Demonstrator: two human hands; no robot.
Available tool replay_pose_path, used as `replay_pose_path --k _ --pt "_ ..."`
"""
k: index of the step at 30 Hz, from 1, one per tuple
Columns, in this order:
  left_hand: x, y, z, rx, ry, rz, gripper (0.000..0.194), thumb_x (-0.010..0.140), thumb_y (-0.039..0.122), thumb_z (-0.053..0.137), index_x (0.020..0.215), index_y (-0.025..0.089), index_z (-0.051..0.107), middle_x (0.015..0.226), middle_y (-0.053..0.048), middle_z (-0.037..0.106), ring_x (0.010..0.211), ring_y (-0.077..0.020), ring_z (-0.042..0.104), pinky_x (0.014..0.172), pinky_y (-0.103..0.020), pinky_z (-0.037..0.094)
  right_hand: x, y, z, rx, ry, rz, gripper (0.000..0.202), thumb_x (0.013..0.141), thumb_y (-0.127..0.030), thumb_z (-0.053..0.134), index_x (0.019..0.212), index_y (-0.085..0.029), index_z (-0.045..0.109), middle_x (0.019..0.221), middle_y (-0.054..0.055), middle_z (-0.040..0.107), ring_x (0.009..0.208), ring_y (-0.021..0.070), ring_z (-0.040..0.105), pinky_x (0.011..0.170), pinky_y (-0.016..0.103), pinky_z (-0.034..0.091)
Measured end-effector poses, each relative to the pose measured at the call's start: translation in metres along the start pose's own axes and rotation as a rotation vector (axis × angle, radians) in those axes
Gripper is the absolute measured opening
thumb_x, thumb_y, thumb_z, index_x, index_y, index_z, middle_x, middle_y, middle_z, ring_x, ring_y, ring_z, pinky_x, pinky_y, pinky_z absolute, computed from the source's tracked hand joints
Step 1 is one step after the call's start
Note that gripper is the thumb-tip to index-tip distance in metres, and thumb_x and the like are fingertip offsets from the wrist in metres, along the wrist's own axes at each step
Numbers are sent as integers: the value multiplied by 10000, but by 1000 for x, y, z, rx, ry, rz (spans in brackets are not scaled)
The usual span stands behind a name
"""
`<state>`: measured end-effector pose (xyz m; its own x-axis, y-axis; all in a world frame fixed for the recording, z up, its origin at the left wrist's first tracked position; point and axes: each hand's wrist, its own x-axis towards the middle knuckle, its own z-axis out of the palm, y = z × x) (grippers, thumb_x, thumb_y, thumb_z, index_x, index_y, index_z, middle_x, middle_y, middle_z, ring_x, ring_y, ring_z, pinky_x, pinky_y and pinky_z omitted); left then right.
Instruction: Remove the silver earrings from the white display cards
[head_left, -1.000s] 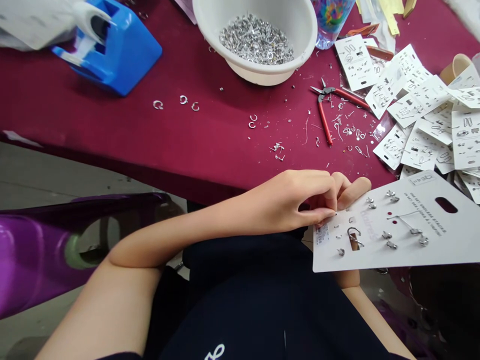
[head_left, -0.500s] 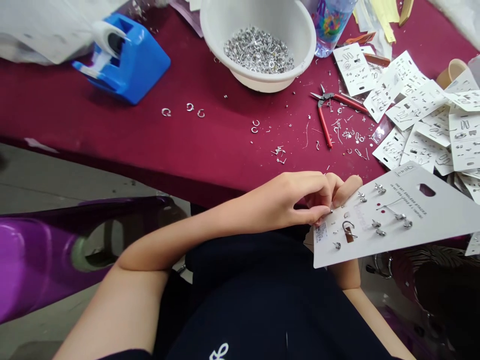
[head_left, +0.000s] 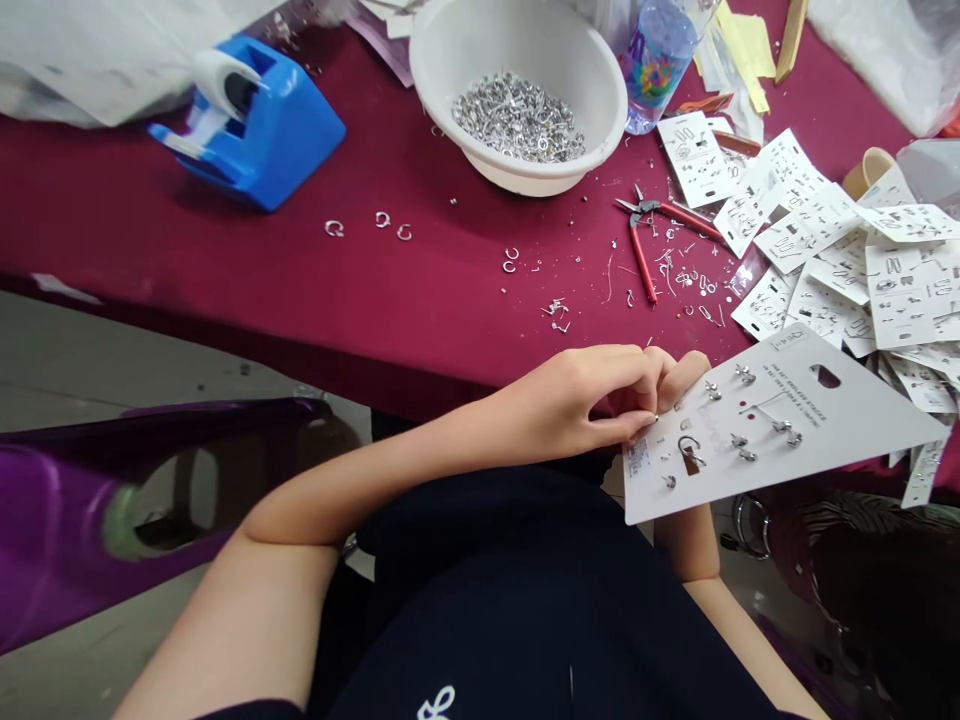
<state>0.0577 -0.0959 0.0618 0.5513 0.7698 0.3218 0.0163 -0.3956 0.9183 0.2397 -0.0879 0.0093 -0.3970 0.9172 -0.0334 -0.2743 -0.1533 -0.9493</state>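
A white earring card (head_left: pixel 847 440) is tilted in the air in front of my body, with several silver studs and a small silver hoop (head_left: pixel 691 452) on it. My left hand (head_left: pixel 622 398) pinches at the card's left edge. A tiny silver bit shows at its fingertips, too small to name. My right forearm (head_left: pixel 688 545) rises behind the card, which hides most of my right hand as it supports the card from behind. Bent fingers (head_left: pixel 686 375) press at the card's upper left edge; whose hand they belong to is hard to tell.
On the dark red tabletop stand a white bowl (head_left: pixel 525 180) of small silver parts, a blue tape dispenser (head_left: pixel 289 130) and a cup (head_left: pixel 656 70). Red-handled pliers (head_left: pixel 641 250) lie among metal scraps. Several earring cards (head_left: pixel 806 225) are heaped at right. A purple stool (head_left: pixel 60 540) is at left.
The card has shifted slightly left in view, and the table things have shifted a little as the view moved. My left hand keeps its pinch at the card's edge.
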Motion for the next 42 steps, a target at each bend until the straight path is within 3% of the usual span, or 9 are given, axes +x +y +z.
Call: replay_pose_path --k 3,7,20,23,27,30,33,36,42 --pt "2 -10 -4 81 36 -17 68 923 167 584 857 154 584 850 -21 651 784 -108 594 730 -217 468 2 -4 3 -51 69 -174 381 721 -526 793 682 -238 547 662 -36 553 524 106 541 468 276 525" --pt "2 -29 -17 219 205 -122 73 931 208 535 939 160 589 929 -38 672 855 -138 615 786 -251 474 5 -10 2 -175 212 -183 272 764 -300 812 958 -266 625 877 -33 661 588 86 600 443 217 545" --pt "-25 -48 -50 212 380 -359 262 952 392 489 866 180 616 866 -43 703 842 -162 658 815 -282 521 13 -13 -17 -272 297 -203 303 774 -249 782 984 -217 567 956 1 718 756 123 714 531 197 603" --pt "-24 -50 -57 201 413 -352 278 943 423 492 860 183 603 864 -51 704 833 -166 667 811 -286 538 29 -29 -45 -203 439 -194 362 706 -231 803 966 -216 551 959 11 732 721 133 715 495 195 579" --pt "-26 -49 -71 202 426 -342 286 936 440 498 872 181 601 886 -56 700 844 -170 679 842 -298 550 57 -87 -117 -85 785 -215 347 617 -58 704 851 -232 516 736 -45 667 492 115 621 403 191 498" --pt "-31 -50 -79 230 423 -358 273 931 438 498 922 184 599 910 -53 701 872 -178 689 870 -317 553 68 -133 -164 -84 952 -425 263 799 -75 596 924 -288 505 816 -62 677 695 117 713 645 215 598" --pt "-33 -57 -91 293 480 -375 238 920 384 485 999 184 587 917 -51 704 895 -184 690 887 -336 553 71 -148 -182 -122 1007 -481 130 1007 -247 334 950 -280 446 762 -34 670 703 110 719 711 244 619" --pt "-23 -70 -120 396 602 -399 185 909 283 480 1024 178 580 906 -57 706 873 -183 682 866 -340 552 73 -132 -173 -190 961 -359 165 991 -219 351 920 -220 501 631 12 650 498 151 644 527 276 592" --pt "35 -112 -223 896 755 -554 258 856 88 509 1102 126 580 1150 -158 674 1104 -271 618 1015 -420 472 102 -102 -131 -380 763 -274 266 887 -132 525 627 -182 508 431 -61 456 333 55 415 388 174 450"
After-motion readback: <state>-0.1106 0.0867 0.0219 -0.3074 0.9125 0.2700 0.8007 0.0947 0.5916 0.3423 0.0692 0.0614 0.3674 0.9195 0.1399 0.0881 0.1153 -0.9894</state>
